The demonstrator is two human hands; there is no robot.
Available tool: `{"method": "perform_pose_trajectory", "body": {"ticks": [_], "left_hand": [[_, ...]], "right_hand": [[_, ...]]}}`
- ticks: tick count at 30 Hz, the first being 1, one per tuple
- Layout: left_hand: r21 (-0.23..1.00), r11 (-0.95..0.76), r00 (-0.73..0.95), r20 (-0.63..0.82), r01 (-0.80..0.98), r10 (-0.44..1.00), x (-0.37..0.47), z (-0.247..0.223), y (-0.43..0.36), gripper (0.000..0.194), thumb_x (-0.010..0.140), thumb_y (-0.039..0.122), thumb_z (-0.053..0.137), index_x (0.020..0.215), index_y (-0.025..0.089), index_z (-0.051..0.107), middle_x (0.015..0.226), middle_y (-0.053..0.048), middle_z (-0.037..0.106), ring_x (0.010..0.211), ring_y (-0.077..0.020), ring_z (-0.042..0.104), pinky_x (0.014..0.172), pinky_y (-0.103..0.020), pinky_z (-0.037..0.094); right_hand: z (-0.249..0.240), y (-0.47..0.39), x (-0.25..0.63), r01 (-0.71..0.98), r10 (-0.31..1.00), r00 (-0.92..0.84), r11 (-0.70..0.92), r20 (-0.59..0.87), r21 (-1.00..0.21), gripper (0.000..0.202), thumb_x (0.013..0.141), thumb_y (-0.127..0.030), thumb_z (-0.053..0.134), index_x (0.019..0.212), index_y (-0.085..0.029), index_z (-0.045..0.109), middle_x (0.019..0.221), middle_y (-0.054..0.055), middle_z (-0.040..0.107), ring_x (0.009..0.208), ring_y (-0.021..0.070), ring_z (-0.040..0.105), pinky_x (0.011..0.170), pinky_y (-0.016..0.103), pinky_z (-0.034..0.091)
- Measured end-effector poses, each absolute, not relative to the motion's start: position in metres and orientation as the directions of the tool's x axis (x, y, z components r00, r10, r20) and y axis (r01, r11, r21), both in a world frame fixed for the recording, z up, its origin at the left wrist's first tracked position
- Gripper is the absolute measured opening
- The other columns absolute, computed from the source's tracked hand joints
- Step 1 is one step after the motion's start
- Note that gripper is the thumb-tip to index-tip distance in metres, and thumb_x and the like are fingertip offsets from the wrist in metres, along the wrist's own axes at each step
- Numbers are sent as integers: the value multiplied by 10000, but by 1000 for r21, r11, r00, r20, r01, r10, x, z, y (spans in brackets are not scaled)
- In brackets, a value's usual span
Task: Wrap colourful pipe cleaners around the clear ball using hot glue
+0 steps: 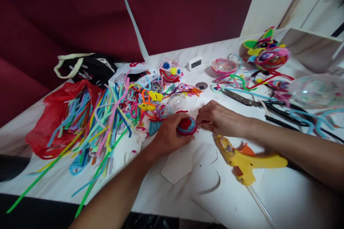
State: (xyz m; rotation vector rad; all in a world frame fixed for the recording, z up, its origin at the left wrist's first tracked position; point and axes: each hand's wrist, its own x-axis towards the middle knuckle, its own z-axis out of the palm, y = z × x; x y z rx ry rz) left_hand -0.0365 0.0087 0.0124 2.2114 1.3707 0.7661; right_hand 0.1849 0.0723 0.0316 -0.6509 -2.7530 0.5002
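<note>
Evidently, the left hand (170, 130) clasps a red-and-blue fuzzy ball (187, 126), fingers curled; the right hand (216, 117) bunches its fingers, any pinch unclear. Lowering it could knock the glue gun (245, 168).

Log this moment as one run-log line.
Left grip: holds red-and-blue round piece | Right grip: close beside it, contact unclear | Nearby: yellow glue gun, pipe cleaners

Person works at white table (166, 195). Left hand (170, 130) grips a red-and-blue ball (186, 126); right hand (219, 116), fingertips bunched, just beside it. Yellow glue gun (249, 166) lies toward near edge, right of center. Pipe cleaners (107, 114) and red plastic bag (51, 128) toward left edge, black bag (86, 69) by far-left corner, digital clock (195, 63) near far edge.
</note>
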Motion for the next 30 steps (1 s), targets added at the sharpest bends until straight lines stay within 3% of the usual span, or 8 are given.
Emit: {"method": "perform_pose_trajectory", "body": {"ticks": [7, 11, 19, 30], "left_hand": [[625, -451, 406, 225, 637, 886, -42, 18, 11, 545, 706, 296, 828, 1207, 232, 622, 1338, -130, 544, 1301, -318, 522, 1102, -498, 444], [647, -460, 447, 200, 608, 872, -45, 21, 14, 532, 731, 305, 810, 1224, 229, 626, 1255, -110, 589, 1229, -301, 569, 1080, -480, 462], [649, -455, 456, 181, 610, 871, -48, 20, 15, 567, 727, 300, 814, 1255, 267, 611, 1303, -89, 603, 1246, -292, 574, 1095, -463, 454], [592, -461, 405, 236, 661, 884, -38, 20, 10, 543, 699, 294, 839, 1190, 189, 632, 1235, -122, 651, 1183, -297, 600, 1039, -466, 482]], "right_hand": [[31, 74, 187, 367, 461, -870, 842, 174, -396, 138, 912, -145, 594, 884, -178, 725, 838, 48, 697, 869, 211, 639, 806, 344, 339], [32, 73, 186, 374, 463, -870, 844, 169, -384, 151, 915, -143, 586, 858, -169, 723, 807, 43, 680, 856, 210, 636, 802, 349, 331], [29, 74, 186, 363, 454, -867, 857, 204, -366, 171, 925, -160, 567, 836, -173, 712, 796, 41, 674, 823, 201, 627, 786, 352, 307], [31, 72, 184, 401, 478, -857, 853, 193, -333, 173, 918, -177, 580, 786, -166, 691, 766, 25, 646, 796, 189, 620, 779, 353, 301]]}}
